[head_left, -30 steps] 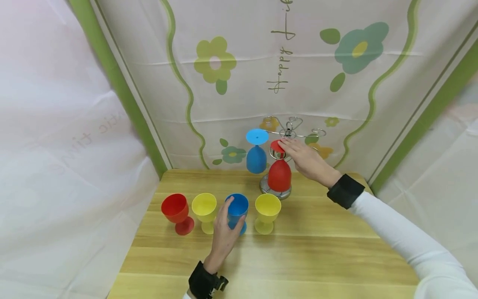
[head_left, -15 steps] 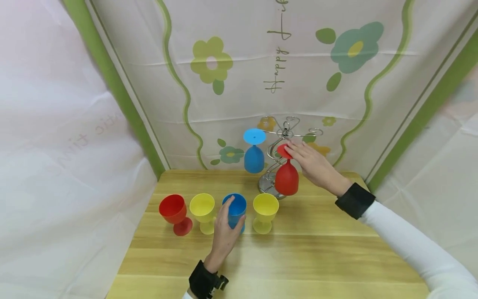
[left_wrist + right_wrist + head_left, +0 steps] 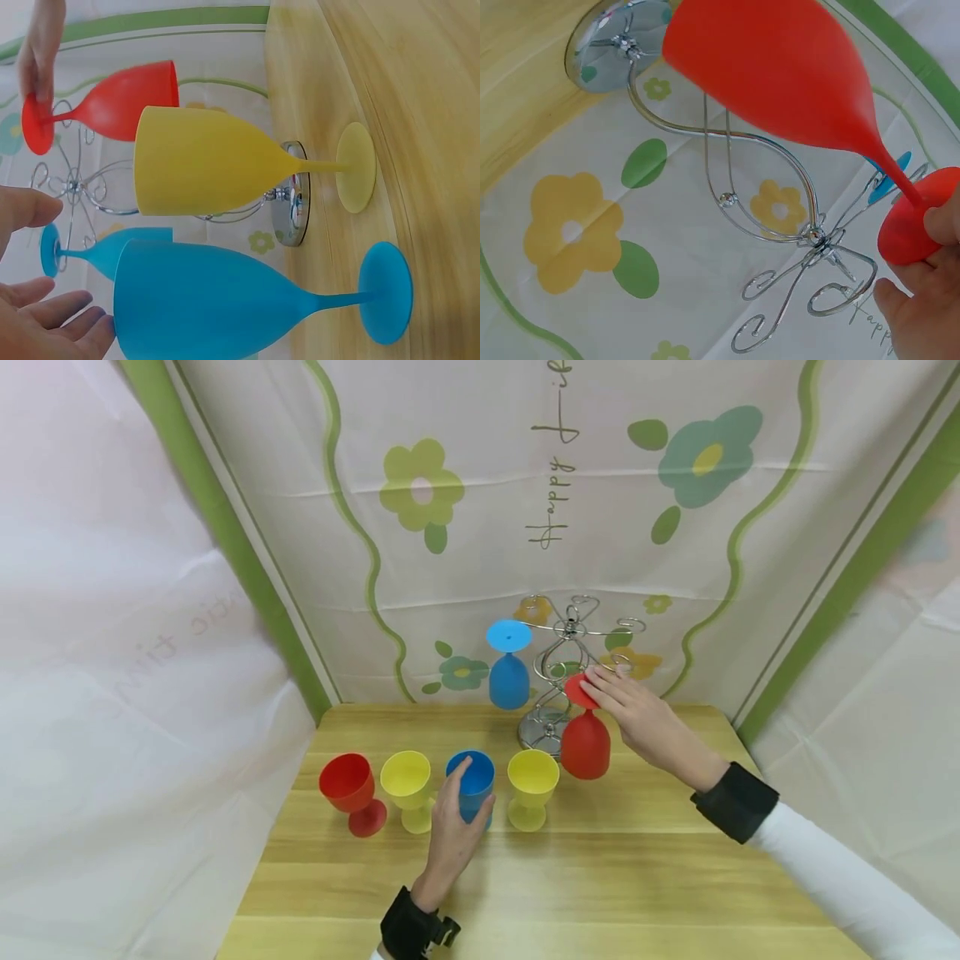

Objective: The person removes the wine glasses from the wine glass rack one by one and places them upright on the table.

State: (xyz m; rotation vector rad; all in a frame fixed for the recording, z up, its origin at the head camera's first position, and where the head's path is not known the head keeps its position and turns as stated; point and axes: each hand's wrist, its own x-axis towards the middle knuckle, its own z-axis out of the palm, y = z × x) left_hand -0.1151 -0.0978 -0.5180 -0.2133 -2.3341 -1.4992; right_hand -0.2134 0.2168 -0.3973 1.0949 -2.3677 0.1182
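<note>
My right hand (image 3: 652, 718) pinches the foot of a red goblet (image 3: 586, 745), which hangs upside down in front of a metal goblet rack (image 3: 572, 628). In the right wrist view, the thumb lies on the round red foot (image 3: 909, 238). My left hand (image 3: 453, 835) is at an upright blue goblet (image 3: 476, 777), thumb and fingers spread apart. The left wrist view shows its fingertips (image 3: 94, 330) close to the blue rim; whether they touch is unclear. Another blue goblet (image 3: 509, 681) hangs upside down by its foot on the rack's left side.
Along the wooden table (image 3: 600, 877) stand a red goblet (image 3: 348, 783), a yellow goblet (image 3: 406, 781) and another yellow goblet (image 3: 533, 777), all upright. The rack's round base (image 3: 538, 731) sits behind them. Printed cloth (image 3: 480, 552) hangs at the back and sides.
My right hand has drawn the red goblet away from the rack, rightward and toward me. The left hand stays at the upright blue goblet. The view has shifted slightly.
</note>
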